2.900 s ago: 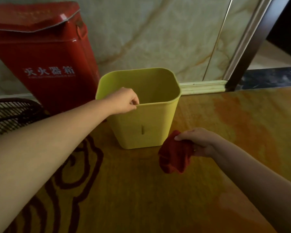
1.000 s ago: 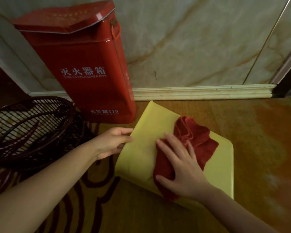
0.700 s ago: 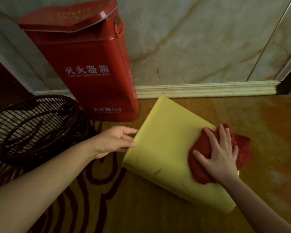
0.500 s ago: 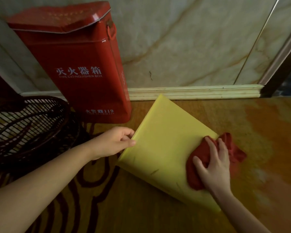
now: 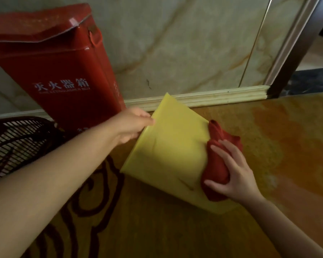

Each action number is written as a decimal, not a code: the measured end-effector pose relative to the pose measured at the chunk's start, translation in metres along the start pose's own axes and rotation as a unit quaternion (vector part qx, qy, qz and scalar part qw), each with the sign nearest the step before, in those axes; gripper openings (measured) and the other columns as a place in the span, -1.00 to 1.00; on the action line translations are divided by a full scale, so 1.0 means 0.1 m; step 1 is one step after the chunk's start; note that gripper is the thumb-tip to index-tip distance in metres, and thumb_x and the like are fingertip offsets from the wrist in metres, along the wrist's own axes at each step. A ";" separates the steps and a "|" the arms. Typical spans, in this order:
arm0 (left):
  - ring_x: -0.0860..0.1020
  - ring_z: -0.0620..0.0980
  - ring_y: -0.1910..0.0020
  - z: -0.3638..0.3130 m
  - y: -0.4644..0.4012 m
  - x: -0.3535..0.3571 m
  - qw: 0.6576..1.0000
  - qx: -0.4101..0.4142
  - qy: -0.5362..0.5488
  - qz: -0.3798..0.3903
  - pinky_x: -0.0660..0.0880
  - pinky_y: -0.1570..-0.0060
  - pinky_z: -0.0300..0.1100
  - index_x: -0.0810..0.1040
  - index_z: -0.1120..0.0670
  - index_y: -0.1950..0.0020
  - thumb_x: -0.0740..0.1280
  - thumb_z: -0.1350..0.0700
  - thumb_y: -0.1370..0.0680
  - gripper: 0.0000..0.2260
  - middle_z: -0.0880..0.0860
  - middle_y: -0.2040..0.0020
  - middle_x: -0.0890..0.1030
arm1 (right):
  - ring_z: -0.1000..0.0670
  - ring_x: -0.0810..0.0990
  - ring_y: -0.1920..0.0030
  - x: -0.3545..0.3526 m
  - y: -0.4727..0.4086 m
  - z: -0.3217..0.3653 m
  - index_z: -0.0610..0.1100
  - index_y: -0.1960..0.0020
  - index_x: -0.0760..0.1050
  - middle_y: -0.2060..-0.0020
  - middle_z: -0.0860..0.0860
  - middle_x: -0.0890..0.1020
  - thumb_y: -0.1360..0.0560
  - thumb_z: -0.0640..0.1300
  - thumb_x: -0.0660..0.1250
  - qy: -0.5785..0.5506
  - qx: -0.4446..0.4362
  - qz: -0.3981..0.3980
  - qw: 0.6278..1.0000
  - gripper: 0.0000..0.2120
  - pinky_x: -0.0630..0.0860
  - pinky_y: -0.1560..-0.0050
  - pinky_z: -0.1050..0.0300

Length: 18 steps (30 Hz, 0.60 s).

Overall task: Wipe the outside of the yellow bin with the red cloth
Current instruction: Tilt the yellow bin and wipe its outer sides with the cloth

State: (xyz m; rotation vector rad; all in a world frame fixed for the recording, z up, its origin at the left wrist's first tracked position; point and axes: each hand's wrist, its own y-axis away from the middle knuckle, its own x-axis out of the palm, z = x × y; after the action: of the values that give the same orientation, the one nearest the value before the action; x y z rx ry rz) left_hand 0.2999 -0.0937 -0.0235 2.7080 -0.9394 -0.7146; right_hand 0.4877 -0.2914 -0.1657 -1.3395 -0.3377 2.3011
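Note:
The yellow bin [image 5: 172, 148] lies tipped on the patterned carpet with one flat outer face turned up toward me. My left hand [image 5: 132, 123] grips its upper left edge. The bunched red cloth [image 5: 217, 161] rests against the bin's right edge, and my right hand [image 5: 233, 174] presses on it with fingers spread over the cloth. The bin's opening is hidden from view.
A tall red fire extinguisher box [image 5: 58, 71] stands against the marble wall just left of the bin. A dark wire basket [image 5: 17, 142] sits at the far left. A cream skirting board [image 5: 213, 95] runs behind, and a dark door frame [image 5: 296, 49] rises at the right.
The bin went from upright to tipped over. Since a second ago my right hand has dragged the red cloth from the middle of the face to its right edge; my left hand keeps its hold.

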 end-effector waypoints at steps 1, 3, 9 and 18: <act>0.56 -0.06 0.33 -0.02 -0.02 -0.02 0.999 0.004 0.035 0.013 0.49 0.38 -0.26 0.53 0.13 0.15 0.23 0.24 -0.53 -0.89 0.08 0.27 0.62 | 0.03 0.18 -0.42 -0.02 -0.06 -0.05 0.10 -0.43 0.21 -0.40 -0.06 0.33 -0.30 0.43 0.24 -0.003 0.017 -0.002 1.000 -0.21 0.28 -0.32 -0.22; 0.62 -0.16 0.27 0.08 0.03 -0.11 0.998 0.016 0.049 0.035 0.54 0.30 -0.30 0.54 0.11 -0.04 0.24 0.21 -0.54 -0.86 0.00 0.19 0.67 | 0.03 0.22 -0.41 -0.07 -0.25 -0.06 0.16 -0.43 0.19 -0.40 -0.03 0.34 -0.27 0.44 0.25 -0.018 0.038 0.017 0.999 -0.20 0.30 -0.30 -0.22; 0.66 -0.13 0.13 0.61 0.36 -0.25 0.984 0.116 -0.136 -0.011 0.58 0.13 -0.16 0.54 -0.07 -0.03 0.28 0.22 -0.52 -0.80 -0.08 0.18 0.71 | -0.05 0.32 -0.38 -0.14 -0.68 -0.01 0.20 -0.44 0.16 -0.41 0.04 0.34 -0.27 0.50 0.10 -0.008 0.069 0.073 0.995 -0.20 0.36 -0.31 -0.12; 0.67 -0.08 0.18 0.15 0.06 -0.02 0.982 0.181 -0.014 0.050 0.58 0.19 -0.27 0.60 -0.04 -0.04 0.27 0.27 -0.50 -0.75 -0.04 0.22 0.72 | -0.22 0.20 -0.44 0.15 -1.01 0.89 0.18 -0.42 0.22 -0.46 -0.11 0.29 -0.45 0.33 0.10 0.102 -0.081 -0.046 0.990 -0.42 0.23 -0.31 -0.38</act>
State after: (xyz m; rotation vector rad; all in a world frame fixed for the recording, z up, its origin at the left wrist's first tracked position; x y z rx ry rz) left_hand 0.2878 -0.0972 -0.0334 2.9325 -1.3162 -0.6148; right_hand 0.4303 -0.1951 -0.0895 -1.5882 -0.5149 2.0765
